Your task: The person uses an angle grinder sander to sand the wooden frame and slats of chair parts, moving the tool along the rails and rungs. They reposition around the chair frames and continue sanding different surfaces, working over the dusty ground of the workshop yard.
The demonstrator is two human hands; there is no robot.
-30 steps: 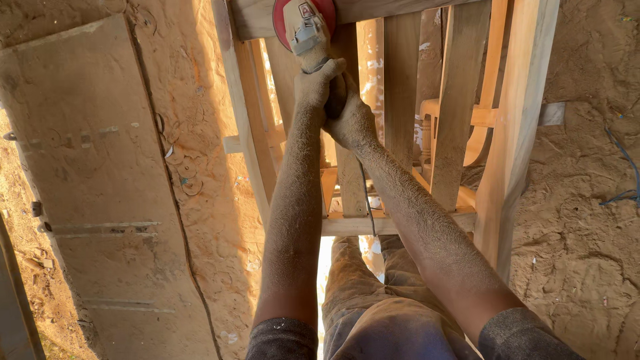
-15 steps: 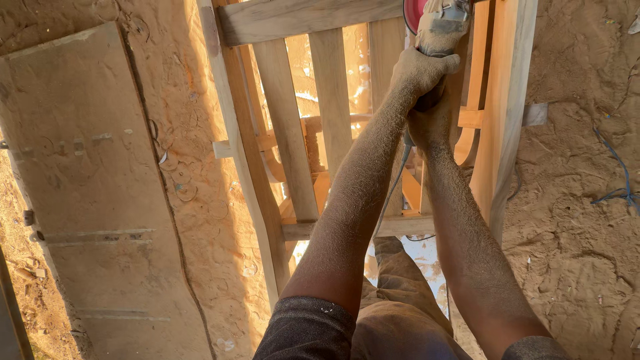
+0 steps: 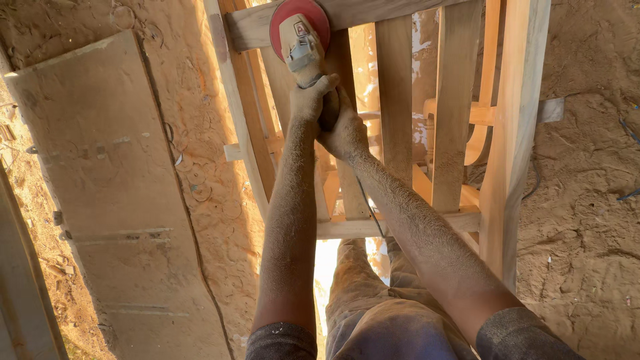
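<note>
Because both dusty arms reach out together, the left hand (image 3: 312, 100) and right hand (image 3: 343, 130) clamp the sander (image 3: 301, 41) steady, its red disc against the wooden frame's (image 3: 513, 133) top rail, above the sawdust-strewn floor (image 3: 587, 200).

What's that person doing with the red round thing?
A person grips a power sander with both hands: the left hand on top of its body and the right hand just behind it. Its red round disc sits against the top rail of a slatted wooden frame. Sawdust coats both arms and the ground, and a flat wooden board lies to the left.
</note>
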